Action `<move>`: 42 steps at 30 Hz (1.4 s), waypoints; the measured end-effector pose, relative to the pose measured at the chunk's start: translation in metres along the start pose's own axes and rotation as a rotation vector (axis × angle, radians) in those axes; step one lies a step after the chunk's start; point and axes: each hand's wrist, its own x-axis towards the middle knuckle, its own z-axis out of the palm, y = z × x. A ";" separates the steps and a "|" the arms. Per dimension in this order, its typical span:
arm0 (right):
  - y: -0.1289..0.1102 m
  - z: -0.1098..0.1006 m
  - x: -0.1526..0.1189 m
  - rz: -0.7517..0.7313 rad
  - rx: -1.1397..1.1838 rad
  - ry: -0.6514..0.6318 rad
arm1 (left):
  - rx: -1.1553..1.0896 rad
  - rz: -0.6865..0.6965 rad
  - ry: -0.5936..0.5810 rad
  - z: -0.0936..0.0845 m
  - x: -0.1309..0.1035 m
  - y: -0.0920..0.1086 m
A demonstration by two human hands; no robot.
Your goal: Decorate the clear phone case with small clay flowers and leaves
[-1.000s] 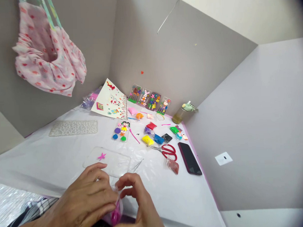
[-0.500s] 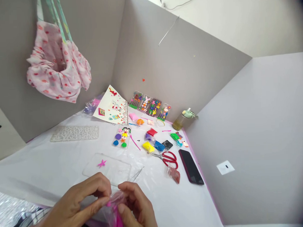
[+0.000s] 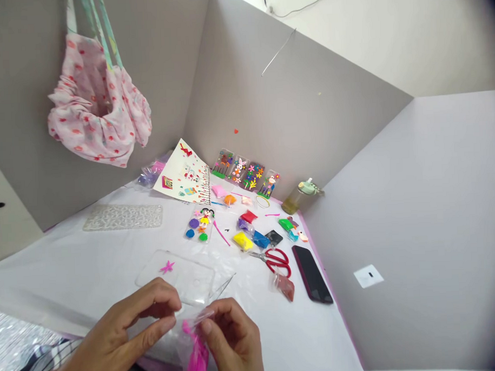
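Note:
A clear plastic bag of bright pink clay point(image 3: 197, 359) hangs from my right hand point(image 3: 235, 332), whose thumb and fingers pinch its upper edge. Just left of the bag is my left hand point(image 3: 138, 322), its fingers curled and the thumb and index fingertips slightly apart, with nothing visible between them. Beyond both hands a clear phone case point(image 3: 189, 277) lies flat on the table, a pink star-shaped clay piece point(image 3: 167, 267) on its left part. Thin metal tweezers point(image 3: 223, 286) rest at the case's right edge.
Red-handled scissors point(image 3: 276, 262), a brown clay packet point(image 3: 284, 287) and a phone point(image 3: 312, 274) lie to the right. Several coloured clay packets point(image 3: 243, 240) and a decorated case point(image 3: 199, 225) are farther back. A bottle point(image 3: 299, 197) stands by the wall; a patterned case point(image 3: 122, 217) lies left.
My left hand has let go of the bag's edge and moved slightly away to the left. The right hand keeps the bag and has shifted a little to the right.

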 end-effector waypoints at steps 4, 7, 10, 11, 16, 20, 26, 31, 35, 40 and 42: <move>-0.004 0.006 -0.004 -0.024 0.010 0.094 | 0.055 0.119 -0.009 0.000 -0.002 -0.002; -0.004 0.011 -0.009 -0.047 0.014 0.127 | 0.076 0.115 -0.045 0.000 -0.002 0.000; -0.003 0.008 -0.010 -0.153 -0.129 0.039 | 0.093 0.161 -0.036 -0.002 -0.001 0.002; -0.003 0.005 -0.010 -0.212 -0.196 -0.016 | 0.095 0.174 -0.031 -0.003 -0.001 0.002; -0.009 -0.005 -0.003 -0.332 -0.399 -0.290 | 0.086 0.178 -0.096 -0.006 0.001 0.005; -0.019 -0.003 -0.004 -0.263 -0.474 -0.398 | 0.045 0.183 -0.149 -0.005 0.003 0.005; -0.022 -0.003 -0.005 -0.304 -0.342 -0.300 | -0.053 0.050 -0.124 -0.003 0.002 0.000; -0.012 -0.007 -0.004 -0.308 -0.267 -0.190 | -0.279 -0.153 -0.133 0.008 -0.003 -0.011; -0.007 -0.009 -0.003 -0.239 -0.197 -0.182 | -0.343 -0.266 -0.188 0.013 -0.002 -0.009; -0.008 -0.004 -0.008 -0.259 -0.211 -0.082 | -0.376 -0.356 -0.180 0.010 0.000 0.007; -0.007 -0.002 -0.010 -0.249 -0.256 -0.020 | -0.382 -0.337 -0.197 0.008 0.002 0.010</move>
